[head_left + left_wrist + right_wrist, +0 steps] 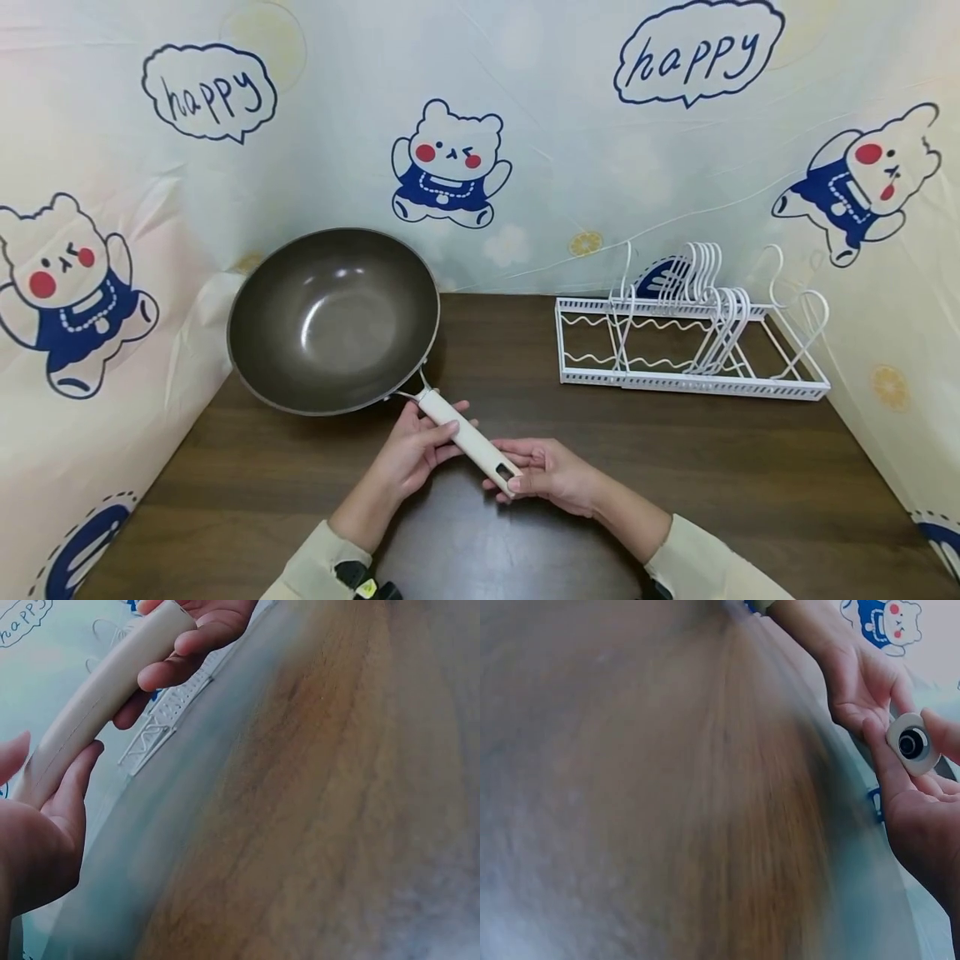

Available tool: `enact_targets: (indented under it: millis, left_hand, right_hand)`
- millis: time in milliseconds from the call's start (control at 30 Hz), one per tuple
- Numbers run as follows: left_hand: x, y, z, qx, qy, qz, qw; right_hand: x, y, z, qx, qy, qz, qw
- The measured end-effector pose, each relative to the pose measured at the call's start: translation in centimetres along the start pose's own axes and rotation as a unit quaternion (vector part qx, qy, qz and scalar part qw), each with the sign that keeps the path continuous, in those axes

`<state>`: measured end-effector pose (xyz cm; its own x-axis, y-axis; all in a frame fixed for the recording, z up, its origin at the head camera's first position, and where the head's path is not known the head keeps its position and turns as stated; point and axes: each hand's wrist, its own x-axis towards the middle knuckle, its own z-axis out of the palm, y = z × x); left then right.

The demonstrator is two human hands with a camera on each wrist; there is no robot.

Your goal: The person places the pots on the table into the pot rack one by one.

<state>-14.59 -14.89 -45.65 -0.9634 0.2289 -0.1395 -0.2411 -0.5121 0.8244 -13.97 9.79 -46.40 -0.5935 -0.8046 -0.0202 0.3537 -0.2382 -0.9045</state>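
Note:
A deep, dark brown wok (333,321) with a long cream handle (468,437) is at the left in the head view, its inside facing the camera. My left hand (412,450) grips the handle close to the pan, thumb on top and fingers beneath. At the handle's far end, by the hanging hole, my right hand (558,479) pinches it between thumb and fingers. Both hands also appear on the handle (97,701) in the left wrist view. The right wrist view shows the handle's end (918,766) head-on.
A white rack (720,384) with several upright wire loops stands at the back right of the brown wooden table (675,475). Behind and at both sides hangs a pale cloth (555,183) printed with bears and the word "happy".

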Motion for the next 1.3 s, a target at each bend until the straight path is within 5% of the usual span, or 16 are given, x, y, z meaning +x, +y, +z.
enact_targets:
  millis: [133, 300, 533, 700, 800, 967, 1100, 1300]
  left_hand:
    - [0.2, -0.1, 0.2, 0.005, 0.024, -0.005, 0.9997]
    - [0.1, -0.6, 0.1, 0.026, 0.011, -0.003, 0.9996]
    - [0.0, -0.2, 0.2, 0.043, -0.074, 0.037, 0.9956]
    - [0.3, 0.3, 0.8, 0.029, -0.125, 0.058, 0.9900]
    - [0.4, 0.4, 1.0, 0.025, -0.145, 0.067, 0.9868]
    - [0.7, 0.3, 1.3, 0.035, -0.178, 0.070, 0.9809]
    - [0.7, 0.4, 1.5, 0.069, -0.169, 0.057, 0.9815]
    - [0.8, 1.1, 2.4, 0.152, -0.086, 0.044, 0.9837]
  right_hand:
    - [-0.2, 0.2, -0.1, -0.023, 0.005, -0.013, 1.000]
    - [-0.3, 0.5, -0.1, -0.038, 0.003, -0.012, 0.999]
    - [-0.3, 0.6, -0.5, 0.035, -0.021, 0.006, 0.999]
    - [-0.3, 0.5, -0.7, 0.122, -0.091, 0.004, 0.988]
    - [-0.4, 0.5, -0.7, 0.140, -0.126, 0.004, 0.982]
    - [-0.7, 0.6, -0.6, 0.142, -0.126, 0.006, 0.982]
    - [-0.9, 0.9, -0.7, 0.138, -0.121, 0.008, 0.983]
    - [-1.0, 1.2, -0.6, 0.133, -0.114, 0.003, 0.984]
